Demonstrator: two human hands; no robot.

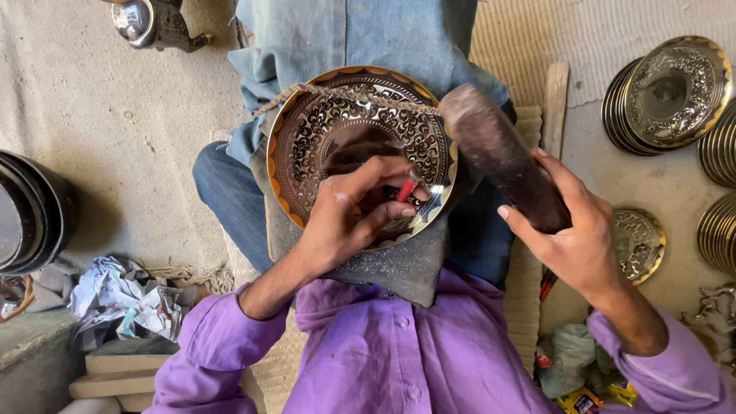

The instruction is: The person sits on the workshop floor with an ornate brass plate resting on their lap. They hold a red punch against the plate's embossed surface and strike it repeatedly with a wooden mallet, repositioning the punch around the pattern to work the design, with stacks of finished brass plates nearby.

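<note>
Engraved brass plate [360, 146] under left hand [349, 211]

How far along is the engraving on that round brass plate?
Most of the round brass plate already carries dark scrollwork. The left hand holds a red-tipped chisel near its lower rim, and the right hand grips a dark wooden mallet. The shiny lower edge still looks plain.

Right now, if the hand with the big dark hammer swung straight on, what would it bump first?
Probably the round engraved brass plate on the lap; the dark wooden mallet in the right hand points at its rim, though depth is unclear.
</note>
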